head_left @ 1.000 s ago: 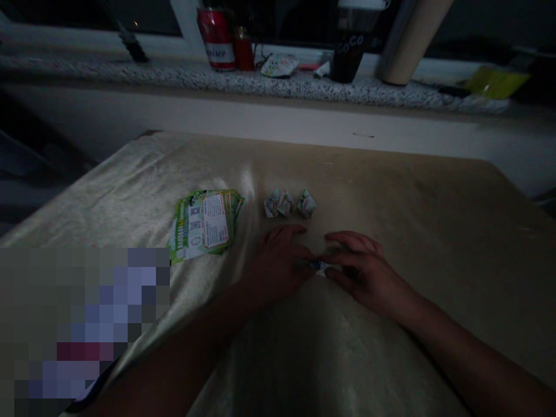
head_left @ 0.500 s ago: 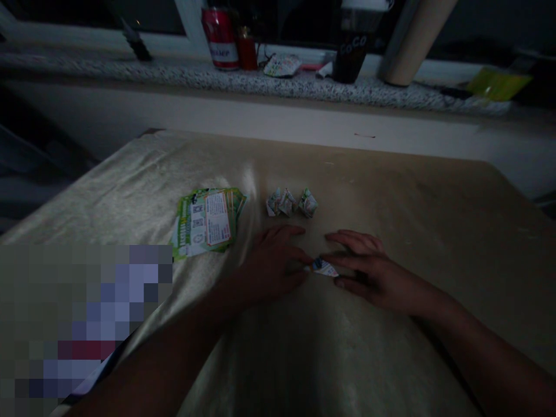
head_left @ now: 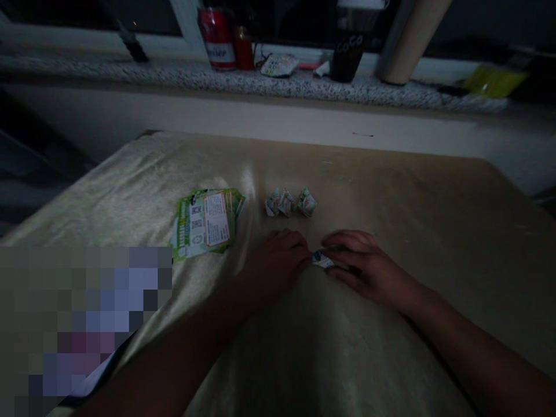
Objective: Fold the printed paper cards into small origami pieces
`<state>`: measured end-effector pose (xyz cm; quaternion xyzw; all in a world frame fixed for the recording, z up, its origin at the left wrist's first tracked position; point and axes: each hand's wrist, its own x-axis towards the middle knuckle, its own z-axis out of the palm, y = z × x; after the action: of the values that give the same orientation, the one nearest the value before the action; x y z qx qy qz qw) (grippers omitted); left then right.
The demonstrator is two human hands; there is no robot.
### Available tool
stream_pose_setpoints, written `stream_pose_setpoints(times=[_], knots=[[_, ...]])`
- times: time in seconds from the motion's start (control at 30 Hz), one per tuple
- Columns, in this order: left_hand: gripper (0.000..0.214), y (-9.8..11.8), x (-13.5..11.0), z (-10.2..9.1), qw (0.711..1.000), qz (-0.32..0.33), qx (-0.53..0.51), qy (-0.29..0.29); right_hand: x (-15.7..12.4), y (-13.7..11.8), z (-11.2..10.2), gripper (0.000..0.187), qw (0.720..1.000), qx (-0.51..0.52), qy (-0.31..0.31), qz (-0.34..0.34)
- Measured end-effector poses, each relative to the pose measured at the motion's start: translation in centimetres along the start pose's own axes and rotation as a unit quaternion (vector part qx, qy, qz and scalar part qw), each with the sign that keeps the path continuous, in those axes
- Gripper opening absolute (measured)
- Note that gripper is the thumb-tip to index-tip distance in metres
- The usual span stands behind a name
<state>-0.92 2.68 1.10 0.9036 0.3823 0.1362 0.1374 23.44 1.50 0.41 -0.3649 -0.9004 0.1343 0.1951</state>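
A small folded paper piece (head_left: 322, 259) lies on the tan tablecloth (head_left: 417, 220) between my two hands. My left hand (head_left: 278, 260) pinches its left end with fingers curled. My right hand (head_left: 362, 263) presses down on its right side, fingers bent over it. Just beyond my hands sit three small folded paper shapes (head_left: 290, 202) in a row. To their left lies a stack of green printed leaflets (head_left: 206, 223).
A speckled stone windowsill (head_left: 260, 81) runs along the back. It carries a red can (head_left: 216, 36), a dark cup (head_left: 350, 43), a cardboard tube (head_left: 406, 40), a crumpled paper (head_left: 278, 65) and a yellow-green item (head_left: 495, 81). The room is dim.
Both hands have drawn closer over the folded paper piece. My right fingers have curled down onto it, covering more of it than before.
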Motion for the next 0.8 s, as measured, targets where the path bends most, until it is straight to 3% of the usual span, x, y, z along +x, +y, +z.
stream_pose_setpoints(times=[0.2,0.8], knots=[[0.021,0.08,-0.22,0.21,1.000,0.002,-0.009,0.017,0.38,0.15,0.37,0.020,0.999,0.011,0.040,-0.013],[0.025,0.57,0.11,0.29,1.000,-0.022,0.001,0.000,0.44,-0.16,0.47,0.022,0.999,0.016,0.050,-0.003]])
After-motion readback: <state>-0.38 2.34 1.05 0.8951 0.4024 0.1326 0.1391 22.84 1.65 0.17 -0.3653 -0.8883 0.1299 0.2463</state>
